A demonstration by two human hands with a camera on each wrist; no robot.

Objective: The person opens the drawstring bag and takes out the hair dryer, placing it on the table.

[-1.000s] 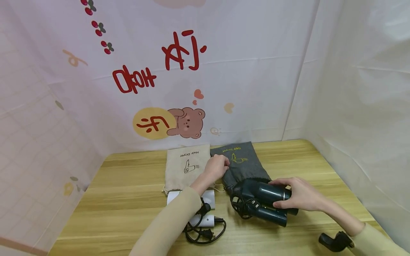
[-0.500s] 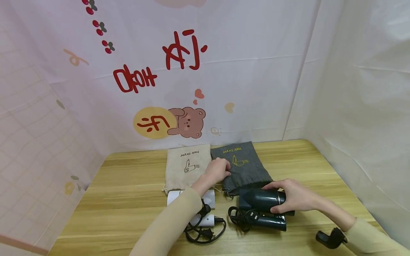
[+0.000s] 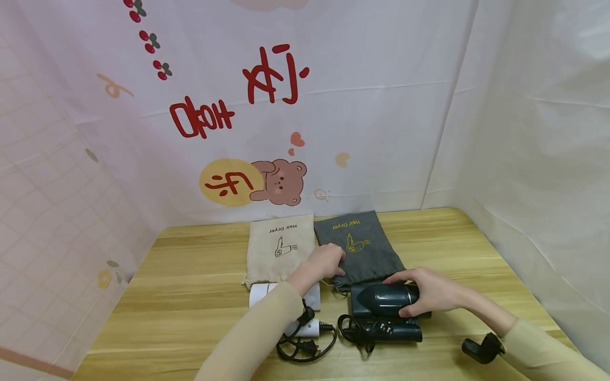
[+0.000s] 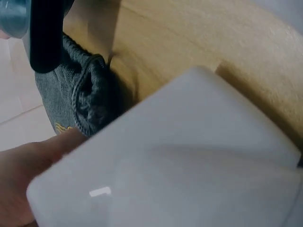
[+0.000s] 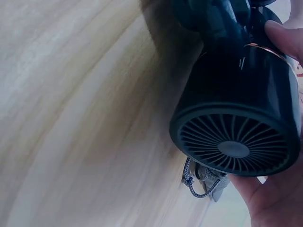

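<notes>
My right hand [image 3: 436,291] grips the barrel of a dark green hair dryer [image 3: 386,300] with thumb and fingers. Its handle is folded under the barrel, with the black cord bundled beside it. In the right wrist view, the round vent [image 5: 234,149] faces the camera. My left hand [image 3: 325,260] is at the lower left edge of a grey drawstring bag [image 3: 367,254] marked "Hair Dryer". A finger [image 4: 59,144] lies by the bag's gathered mouth in the left wrist view; whether it pinches the cloth is hidden. The dryer is outside the bag, just in front of its mouth.
A beige "Hair Dryer" bag [image 3: 276,259] lies left of the grey one. Below it is a white hair dryer [image 3: 259,292] with a black cord [image 3: 307,346], partly covered by my left sleeve. A black device [image 3: 482,349] sits beside my right wrist. Printed cloth walls border the wooden table.
The dark dryer has moved left, straightened and lies lower before the bag mouth. The grey bag's mouth has flattened. My left hand has slid nearer along the bag's edge.
</notes>
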